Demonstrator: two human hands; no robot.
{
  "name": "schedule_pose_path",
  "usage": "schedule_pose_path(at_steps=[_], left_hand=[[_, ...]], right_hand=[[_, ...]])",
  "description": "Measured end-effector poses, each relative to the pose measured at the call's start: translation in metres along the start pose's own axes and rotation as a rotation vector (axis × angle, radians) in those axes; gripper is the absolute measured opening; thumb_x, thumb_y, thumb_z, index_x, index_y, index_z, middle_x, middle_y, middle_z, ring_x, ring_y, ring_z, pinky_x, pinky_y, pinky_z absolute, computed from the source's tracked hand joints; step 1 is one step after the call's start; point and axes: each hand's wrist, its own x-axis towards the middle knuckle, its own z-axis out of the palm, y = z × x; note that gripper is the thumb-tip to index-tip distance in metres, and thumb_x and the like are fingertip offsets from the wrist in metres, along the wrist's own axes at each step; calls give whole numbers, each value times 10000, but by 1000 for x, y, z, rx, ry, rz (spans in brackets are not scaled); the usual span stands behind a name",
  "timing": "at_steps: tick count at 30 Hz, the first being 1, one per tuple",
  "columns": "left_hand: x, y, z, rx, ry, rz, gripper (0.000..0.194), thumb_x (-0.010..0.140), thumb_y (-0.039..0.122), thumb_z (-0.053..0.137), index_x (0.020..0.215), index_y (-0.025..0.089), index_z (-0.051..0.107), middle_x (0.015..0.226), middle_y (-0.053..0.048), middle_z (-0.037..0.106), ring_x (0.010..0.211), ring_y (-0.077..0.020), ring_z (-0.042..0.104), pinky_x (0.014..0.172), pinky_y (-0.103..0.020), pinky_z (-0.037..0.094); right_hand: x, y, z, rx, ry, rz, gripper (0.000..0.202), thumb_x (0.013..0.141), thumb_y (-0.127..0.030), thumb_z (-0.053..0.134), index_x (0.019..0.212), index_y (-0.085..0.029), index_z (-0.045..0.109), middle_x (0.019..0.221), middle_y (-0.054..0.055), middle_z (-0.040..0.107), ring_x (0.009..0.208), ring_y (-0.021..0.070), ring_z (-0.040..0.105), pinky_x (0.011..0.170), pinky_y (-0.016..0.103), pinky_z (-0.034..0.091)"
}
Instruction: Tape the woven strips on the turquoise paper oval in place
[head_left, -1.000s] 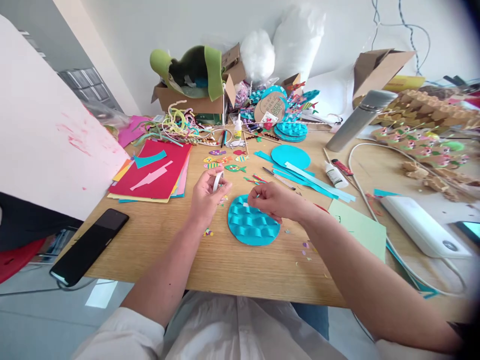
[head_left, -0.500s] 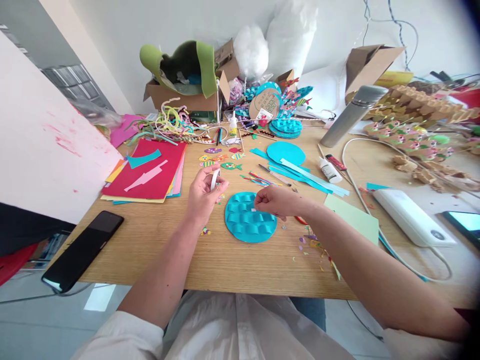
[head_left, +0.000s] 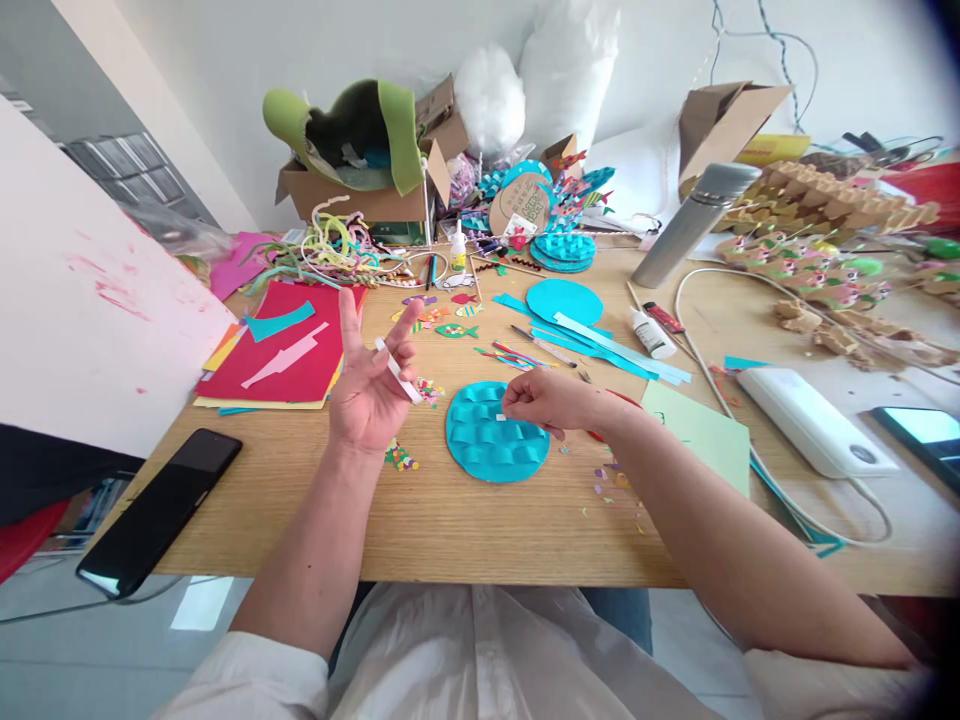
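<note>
My left hand is raised palm up, its thumb and lower fingers holding a narrow white roll of tape while two fingers point up, spread apart. My right hand is closed in a pinch over the upper right of a round blue paper disc covered in rows of raised paper loops. At its fingertips shows a small white piece of tape; whether it touches the disc I cannot tell. Paper fish, among them a green one, lie beyond my hands.
Coloured paper sheets and a black phone lie at left. Beyond the disc are a plain blue circle, blue strips and a glue bottle. At right are a silver flask, a white power bank and its cable.
My left hand has turned palm up and moved left, two fingers now extended and the tape roll tilted. My right hand stays over the disc. The whole view has shifted slightly.
</note>
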Motion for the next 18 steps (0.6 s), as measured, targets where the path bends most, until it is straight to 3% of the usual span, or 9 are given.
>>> schedule_pose_path(at_steps=[4,6,9,12,18], left_hand=[[-3,-12,0,393,-143,42,598,806,141,577,1345,395,525,1276,-63,633,774,-135,669,618,-248,534],[-4,-25,-1,719,-249,92,526,816,82,501,1265,328,623,1335,-67,603,909,-174,678,782,-319,563],[-6,-43,-2,1077,-423,122,615,755,-16,446,1275,260,625,1411,-68,551,1249,-244,552,1074,-427,436],[-7,-51,-4,1219,-543,96,736,713,-43,438,1396,222,506,1459,-98,497,1350,-266,459,1126,-450,378],[-9,-47,-9,1337,-639,27,783,725,-8,472,1468,229,406,1470,-138,465,1353,-308,446,1109,-483,372]], right_hand=[[4,2,5,-8,-32,9,51,734,-223,533,743,-195,575,431,-76,523,347,93,496,411,194,376],[5,0,6,-40,-27,34,48,730,-226,540,741,-196,575,452,-71,537,347,100,511,398,201,383],[6,-2,7,-79,-12,58,51,731,-228,544,744,-198,583,465,-64,551,345,107,519,391,212,396],[5,-2,7,-92,3,65,73,737,-223,537,769,-198,598,463,-65,552,341,111,520,398,219,406],[4,2,10,-74,29,33,85,750,-212,526,787,-195,600,460,-72,547,337,101,517,401,208,405]])
